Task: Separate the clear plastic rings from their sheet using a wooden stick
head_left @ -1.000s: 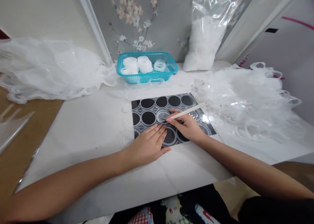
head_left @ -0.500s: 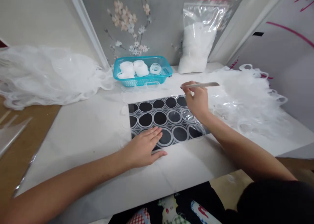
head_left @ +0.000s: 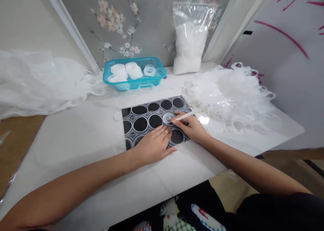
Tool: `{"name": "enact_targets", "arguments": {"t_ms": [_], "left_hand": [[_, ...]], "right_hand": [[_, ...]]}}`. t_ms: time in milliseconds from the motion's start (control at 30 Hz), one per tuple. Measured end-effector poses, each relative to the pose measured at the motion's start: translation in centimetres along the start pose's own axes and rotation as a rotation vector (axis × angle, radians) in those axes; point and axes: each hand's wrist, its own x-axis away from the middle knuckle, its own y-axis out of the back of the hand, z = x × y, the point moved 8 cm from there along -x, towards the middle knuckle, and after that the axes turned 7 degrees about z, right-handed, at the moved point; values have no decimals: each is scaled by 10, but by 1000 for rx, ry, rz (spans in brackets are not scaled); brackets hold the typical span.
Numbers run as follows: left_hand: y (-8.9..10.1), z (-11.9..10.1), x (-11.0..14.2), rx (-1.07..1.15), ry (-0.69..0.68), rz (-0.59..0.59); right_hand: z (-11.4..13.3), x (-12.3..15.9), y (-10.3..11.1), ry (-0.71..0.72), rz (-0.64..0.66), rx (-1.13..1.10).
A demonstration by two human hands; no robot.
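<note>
A black sheet printed with rows of dark circles ringed in white lies on the white table. My left hand rests flat on its near edge, fingers stretched out and together. My right hand is closed on a thin pale stick, held like a pen. The stick's tip sits at a clear round disc lying on one circle in the middle row.
A turquoise basket with stacks of white rings stands behind the sheet. A clear bag of white material leans on the wall. Heaps of clear plastic offcuts lie at right and left.
My right hand had lifted with the stick toward the back right; it has come down again onto the middle row of circles. The left hand stays flat. The view has shifted to the right.
</note>
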Motion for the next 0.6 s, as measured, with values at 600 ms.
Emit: {"name": "enact_targets", "arguments": {"t_ms": [600], "left_hand": [[2, 11, 2, 260, 37, 142]], "right_hand": [[13, -23, 60, 9, -364, 680]]}}
